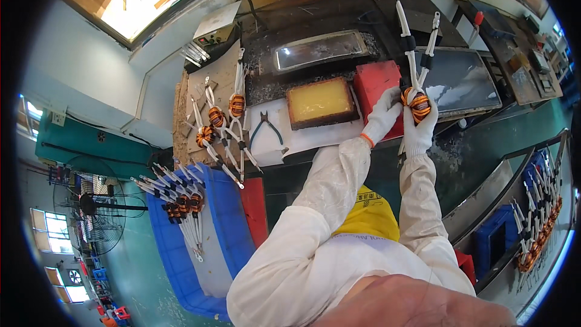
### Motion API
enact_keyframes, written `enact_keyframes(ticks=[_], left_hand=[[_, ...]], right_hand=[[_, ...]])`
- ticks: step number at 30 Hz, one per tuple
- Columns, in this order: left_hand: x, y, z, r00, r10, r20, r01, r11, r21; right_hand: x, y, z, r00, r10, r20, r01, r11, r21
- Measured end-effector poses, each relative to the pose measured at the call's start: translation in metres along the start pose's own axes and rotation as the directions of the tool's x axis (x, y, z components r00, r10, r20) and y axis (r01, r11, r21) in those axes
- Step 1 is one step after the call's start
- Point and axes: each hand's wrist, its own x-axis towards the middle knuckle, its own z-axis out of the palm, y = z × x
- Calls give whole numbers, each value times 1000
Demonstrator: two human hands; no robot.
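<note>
A ring-shaped coil (416,106) wound with copper-orange wire is held upright over the front of the bench. My right hand (419,136), in a white glove, cups it from below and the right. My left hand (382,118), also gloved, has its fingers closed at the coil's left side. Long white-sleeved leads (407,24) with dark bands rise from the coil, and metal lugs show at their tips. Behind my left hand stands a red box (376,79). Nearby is a brown-edged tray (324,123) of yellow material.
A rectangular pot with shiny metal (321,51) lies behind the tray. Cutters (264,122) with teal handles rest left of it, beside several coils (216,117). A blue bin (236,230) at lower left holds more coils. A dark-framed panel (463,82) is at right.
</note>
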Motion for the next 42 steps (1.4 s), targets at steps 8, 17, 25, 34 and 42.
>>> enact_keyframes(ticks=[8, 17, 25, 34, 42], left_hand=[[-2, 3, 1, 1000, 0, 13, 0, 1000, -4], [0, -2, -2, 1000, 5, -2, -5, 1000, 13], [1, 4, 3, 1000, -17, 8, 17, 1000, -15], [-5, 2, 1, 1000, -7, -3, 7, 1000, -19], [1, 1, 0, 1000, 3, -1, -3, 1000, -11]], right_hand=[[-2, 1, -1, 1000, 30, 10, -30, 1000, 2], [0, 2, 1, 999, 30, 12, -30, 1000, 5], [2, -3, -3, 1000, 2, -12, -2, 1000, 1], [-4, -6, -3, 1000, 7, -8, -7, 999, -35], [0, -2, -1, 1000, -13, -10, 12, 1000, -21]])
